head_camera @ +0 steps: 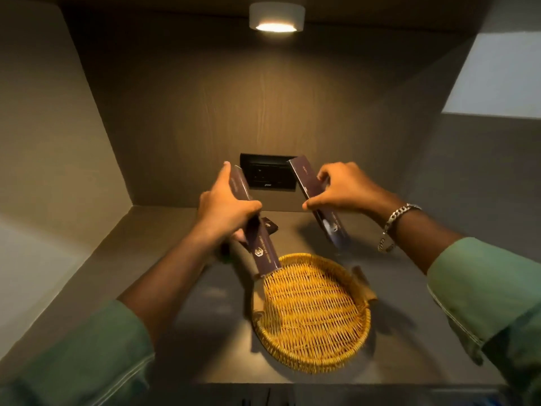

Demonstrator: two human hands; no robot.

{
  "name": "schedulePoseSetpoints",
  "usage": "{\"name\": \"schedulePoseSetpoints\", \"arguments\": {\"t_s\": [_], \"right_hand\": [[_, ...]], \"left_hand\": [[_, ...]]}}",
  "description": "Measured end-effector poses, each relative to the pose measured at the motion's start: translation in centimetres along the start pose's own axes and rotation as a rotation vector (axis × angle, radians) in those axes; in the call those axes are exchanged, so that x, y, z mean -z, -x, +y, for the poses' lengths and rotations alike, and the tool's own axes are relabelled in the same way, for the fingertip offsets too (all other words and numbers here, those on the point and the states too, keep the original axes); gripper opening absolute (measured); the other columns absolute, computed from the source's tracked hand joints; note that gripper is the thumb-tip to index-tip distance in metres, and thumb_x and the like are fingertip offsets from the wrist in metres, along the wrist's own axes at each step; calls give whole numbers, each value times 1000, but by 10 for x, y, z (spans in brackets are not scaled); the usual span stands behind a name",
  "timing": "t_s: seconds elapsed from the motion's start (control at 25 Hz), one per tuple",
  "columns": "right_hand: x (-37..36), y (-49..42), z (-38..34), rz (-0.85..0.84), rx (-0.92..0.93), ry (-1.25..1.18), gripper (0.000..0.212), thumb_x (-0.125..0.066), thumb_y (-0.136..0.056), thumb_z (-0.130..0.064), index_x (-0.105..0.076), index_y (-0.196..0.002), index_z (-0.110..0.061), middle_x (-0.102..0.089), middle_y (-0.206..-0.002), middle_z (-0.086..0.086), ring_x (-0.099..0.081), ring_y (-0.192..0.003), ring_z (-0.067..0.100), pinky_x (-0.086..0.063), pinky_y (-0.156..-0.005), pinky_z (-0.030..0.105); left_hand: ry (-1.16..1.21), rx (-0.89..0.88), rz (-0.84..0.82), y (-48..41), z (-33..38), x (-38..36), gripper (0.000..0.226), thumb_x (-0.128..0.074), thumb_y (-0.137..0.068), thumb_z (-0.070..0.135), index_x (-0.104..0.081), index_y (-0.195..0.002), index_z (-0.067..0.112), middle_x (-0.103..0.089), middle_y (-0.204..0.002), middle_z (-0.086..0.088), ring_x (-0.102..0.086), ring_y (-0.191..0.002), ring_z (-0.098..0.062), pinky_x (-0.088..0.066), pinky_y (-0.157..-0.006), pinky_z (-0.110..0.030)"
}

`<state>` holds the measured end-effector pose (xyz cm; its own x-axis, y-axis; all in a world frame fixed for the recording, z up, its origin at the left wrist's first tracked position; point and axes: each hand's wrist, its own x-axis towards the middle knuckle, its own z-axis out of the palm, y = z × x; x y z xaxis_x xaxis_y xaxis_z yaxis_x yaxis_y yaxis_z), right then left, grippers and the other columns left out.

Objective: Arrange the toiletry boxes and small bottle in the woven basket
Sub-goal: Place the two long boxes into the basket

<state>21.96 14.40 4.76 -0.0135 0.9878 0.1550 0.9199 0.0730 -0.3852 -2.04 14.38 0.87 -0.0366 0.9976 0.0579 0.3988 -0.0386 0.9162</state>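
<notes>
A round woven basket [310, 312] with nothing in it lies on the grey shelf in front of me. My left hand [225, 209] grips a long dark purple toiletry box [263, 253], tilted, its lower end just above the basket's far-left rim. My right hand [345, 190] holds a second long dark box [307, 180] slanted in the air behind the basket's far-right side. A small dark box [270, 227] lies on the shelf behind my left hand, partly hidden. No bottle can be made out.
The shelf [205, 332] sits in a niche with walls at the left, back and right. A black wall socket [268, 174] is on the back wall. A round lamp [276, 20] shines from above. The shelf's front edge runs just below the basket.
</notes>
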Motion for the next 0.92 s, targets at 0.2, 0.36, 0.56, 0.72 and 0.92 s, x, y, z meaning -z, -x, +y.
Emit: {"name": "schedulePoseSetpoints", "arguments": {"t_s": [0.2, 0.36, 0.56, 0.72, 0.92], "right_hand": [[-19, 38, 2, -140, -13, 27, 112, -90, -54, -40, -24, -144, -28, -50, -131, 15, -54, -99, 25, -43, -53, 22], [-47, 61, 2, -247, -18, 183, 120, -88, -60, -34, -8, -150, -30, -52, -131, 18, -57, -107, 35, -47, -69, 32], [-68, 68, -7, -296, -86, 434, 82, -83, -67, -37, -39, -133, -17, -60, -109, 8, -55, -92, 24, -43, -68, 33], [-72, 69, -7, -304, -118, 498, 66, -81, -67, -43, -52, -119, -15, -55, -90, 1, -54, -82, 19, -46, -67, 31], [-69, 59, -4, -374, -123, 553, 62, -78, -66, -54, -57, -110, -16, -57, -86, 0, -54, -79, 17, -45, -66, 30]], "left_hand": [[-265, -160, -39, 44, 0, -47, 94, -82, -67, 33, -26, -142, 34, -59, -120, -9, -54, -92, -23, -55, -52, -27], [-544, -103, -124, 59, -19, -61, 87, -81, -67, 38, -28, -134, 27, -63, -103, -7, -61, -85, -25, -58, -75, -44], [-688, -2, -233, 52, -36, -59, 87, -80, -67, 45, -32, -135, 21, -55, -94, -1, -56, -98, -27, -37, -100, -53], [-681, 32, -340, 47, -51, -52, 98, -78, -62, 61, -29, -139, 23, -61, -124, -7, -55, -119, -33, -34, -102, -54], [-651, -22, -292, 34, -51, -42, 94, -69, -64, 71, -32, -140, 28, -59, -133, -8, -53, -122, -34, -37, -102, -50]]}}
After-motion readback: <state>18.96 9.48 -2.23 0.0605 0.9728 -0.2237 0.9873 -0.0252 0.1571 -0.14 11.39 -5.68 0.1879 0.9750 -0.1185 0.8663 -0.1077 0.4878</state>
